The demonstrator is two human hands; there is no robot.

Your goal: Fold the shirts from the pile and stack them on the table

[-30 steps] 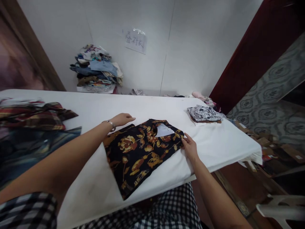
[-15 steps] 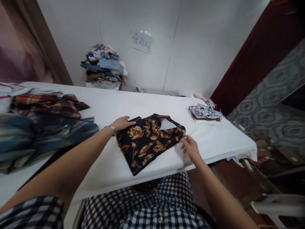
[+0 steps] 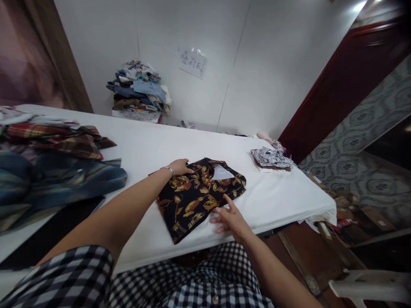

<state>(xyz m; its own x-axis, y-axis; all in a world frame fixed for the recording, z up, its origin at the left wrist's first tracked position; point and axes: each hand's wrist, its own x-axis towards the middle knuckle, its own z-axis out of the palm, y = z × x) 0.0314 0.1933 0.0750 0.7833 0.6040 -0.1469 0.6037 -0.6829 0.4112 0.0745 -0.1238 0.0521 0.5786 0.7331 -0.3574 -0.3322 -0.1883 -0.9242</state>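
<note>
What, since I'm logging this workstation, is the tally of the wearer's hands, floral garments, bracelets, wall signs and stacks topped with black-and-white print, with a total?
Left hand and right hand: 2
Floral garment: 1
Bracelet: 1
Wall sign: 1
Stack topped with black-and-white print: 1
Total: 6

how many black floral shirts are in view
1: the black floral shirt, on the white tablecloth, with the left hand on its left side and the right hand at its near edge. More may be hidden in the back clothing pile.
</note>
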